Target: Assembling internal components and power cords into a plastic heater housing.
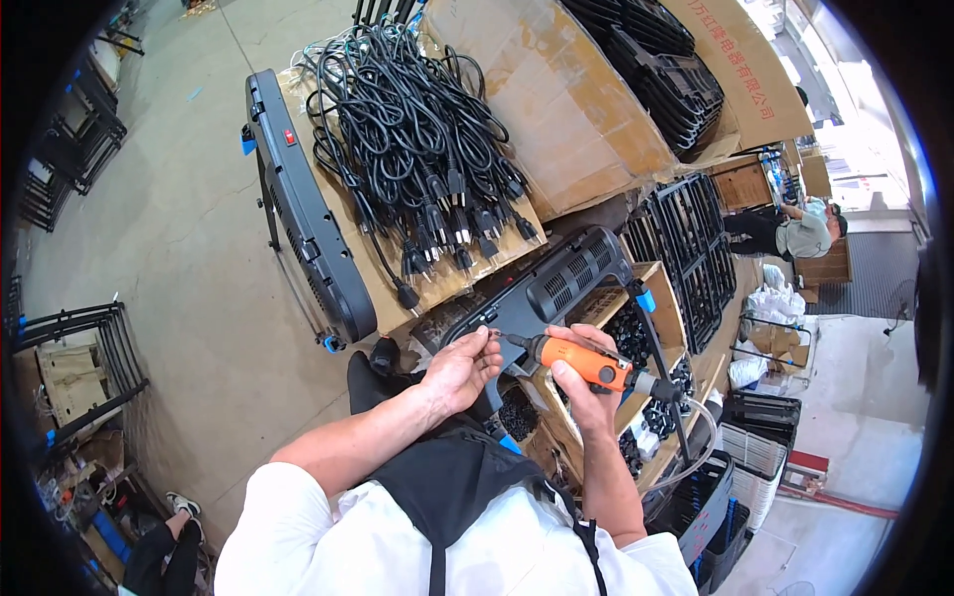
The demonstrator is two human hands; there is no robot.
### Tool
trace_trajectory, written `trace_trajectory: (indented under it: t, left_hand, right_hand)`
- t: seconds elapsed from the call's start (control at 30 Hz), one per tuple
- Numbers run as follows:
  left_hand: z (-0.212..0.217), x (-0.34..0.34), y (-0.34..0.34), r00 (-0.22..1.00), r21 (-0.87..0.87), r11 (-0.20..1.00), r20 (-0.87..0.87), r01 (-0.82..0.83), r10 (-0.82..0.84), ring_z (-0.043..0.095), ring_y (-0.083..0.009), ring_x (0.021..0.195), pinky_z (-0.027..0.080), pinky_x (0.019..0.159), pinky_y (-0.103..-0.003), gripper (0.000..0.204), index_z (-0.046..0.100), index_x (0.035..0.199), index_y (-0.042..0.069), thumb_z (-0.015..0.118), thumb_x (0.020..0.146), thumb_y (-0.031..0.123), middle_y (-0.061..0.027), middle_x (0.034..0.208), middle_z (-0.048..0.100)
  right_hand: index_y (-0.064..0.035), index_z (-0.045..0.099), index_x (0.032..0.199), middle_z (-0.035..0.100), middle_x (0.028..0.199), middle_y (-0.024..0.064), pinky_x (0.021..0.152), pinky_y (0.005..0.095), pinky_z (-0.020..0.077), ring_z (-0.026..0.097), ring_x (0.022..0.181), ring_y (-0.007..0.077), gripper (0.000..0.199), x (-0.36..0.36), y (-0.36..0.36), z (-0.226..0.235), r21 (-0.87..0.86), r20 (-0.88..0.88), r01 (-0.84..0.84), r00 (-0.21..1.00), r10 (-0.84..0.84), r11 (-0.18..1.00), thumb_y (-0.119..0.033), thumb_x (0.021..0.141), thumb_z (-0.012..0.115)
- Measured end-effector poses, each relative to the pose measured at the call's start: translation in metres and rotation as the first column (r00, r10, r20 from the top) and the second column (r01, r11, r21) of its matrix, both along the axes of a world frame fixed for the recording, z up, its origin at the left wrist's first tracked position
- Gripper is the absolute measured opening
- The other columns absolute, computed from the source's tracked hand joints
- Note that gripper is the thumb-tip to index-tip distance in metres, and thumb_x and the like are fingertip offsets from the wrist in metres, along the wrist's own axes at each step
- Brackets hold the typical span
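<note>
My right hand is wrapped round an orange air screwdriver, whose black nose points left. A pale hose runs from its rear end. My left hand is closed in a pinch at the tip of the tool. What those fingers hold is too small to make out. Just beyond both hands lies a long black plastic housing with vent slots, partly hidden by the tool and fingers. A second black housing with a red switch stands farther left, beside a heap of black power cords.
The cords lie on cardboard. Behind them a large carton holds black parts. Wooden bins with small black parts stand to the right, near black metal frames. One person is at the far right; another person's legs show lower left.
</note>
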State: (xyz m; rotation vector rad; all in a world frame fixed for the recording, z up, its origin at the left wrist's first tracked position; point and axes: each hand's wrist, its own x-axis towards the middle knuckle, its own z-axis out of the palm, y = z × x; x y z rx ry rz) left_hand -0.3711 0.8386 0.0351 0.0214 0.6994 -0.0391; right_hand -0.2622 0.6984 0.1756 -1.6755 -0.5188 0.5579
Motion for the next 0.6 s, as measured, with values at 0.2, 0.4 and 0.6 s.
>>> trace_trajectory:
  t: [0.2, 0.4, 0.6]
  left_hand:
    - [-0.008, 0.004, -0.006, 0.998, -0.043, 0.998, 0.047, -0.041, 0.044, 0.066, -0.0163, 0.081, 0.057, 0.074, -0.031, 0.023, 0.066, 0.117, 0.008, 0.059, 0.11, 0.029, -0.0016, 0.09, 0.069]
    - [-0.009, 0.004, -0.002, 0.997, -0.073, 0.997, 0.077, -0.018, 0.024, 0.064, -0.0152, 0.08, 0.054, 0.073, -0.031, 0.023, 0.065, 0.122, 0.008, 0.055, 0.112, 0.026, 0.0004, 0.089, 0.066]
    - [-0.013, 0.006, -0.004, 0.991, -0.181, 0.982, 0.109, -0.057, 0.078, 0.058, -0.0139, 0.077, 0.05, 0.072, -0.03, 0.025, 0.062, 0.128, 0.008, 0.05, 0.113, 0.024, 0.0024, 0.086, 0.06]
  right_hand:
    - [0.0014, 0.051, 0.138, 0.068, 0.132, 0.021, 0.111, 0.042, 0.0497, 0.065, 0.125, 0.0274, 0.054, -0.002, -0.008, -0.012, 0.032, -0.009, -0.019, 1.0, 0.019, 0.999, -0.001, 0.09, 0.075]
    - [0.0019, 0.05, 0.139, 0.068, 0.133, 0.0205, 0.111, 0.0418, 0.0495, 0.064, 0.126, 0.0272, 0.054, -0.002, -0.009, -0.015, 0.029, 0.036, -0.066, 0.997, 0.065, 0.997, -0.002, 0.091, 0.075]
    - [0.0014, 0.049, 0.139, 0.066, 0.135, 0.0188, 0.111, 0.0406, 0.0487, 0.064, 0.126, 0.0261, 0.053, -0.006, 0.003, -0.02, -0.003, 0.021, -0.07, 0.997, 0.07, 0.998, -0.002, 0.092, 0.075]
